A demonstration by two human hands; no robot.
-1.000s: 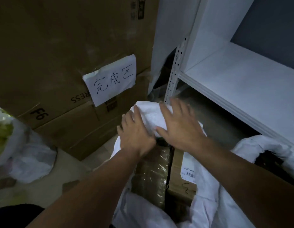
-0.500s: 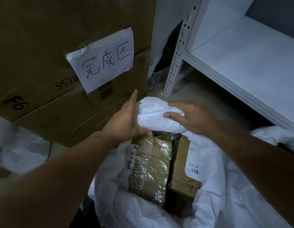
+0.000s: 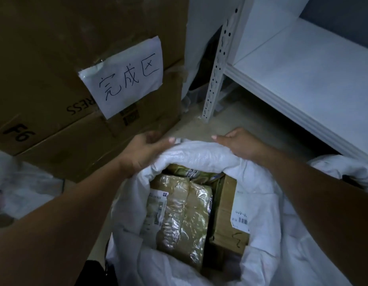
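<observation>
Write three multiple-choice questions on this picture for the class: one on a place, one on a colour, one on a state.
1. Where does the paper sign hang?
A) on a door
B) on a cardboard box
C) on a chair

2. What colour is the sack?
A) white
B) blue
C) black

3. How is the sack's mouth?
A) tied shut
B) taped over
C) open, with parcels showing

Answers:
1 B: the sign is taped to the box's side.
2 A: its cloth is white all round.
3 C: the left hand and right hand grip the far rim, and wrapped parcels lie in view inside.
</observation>
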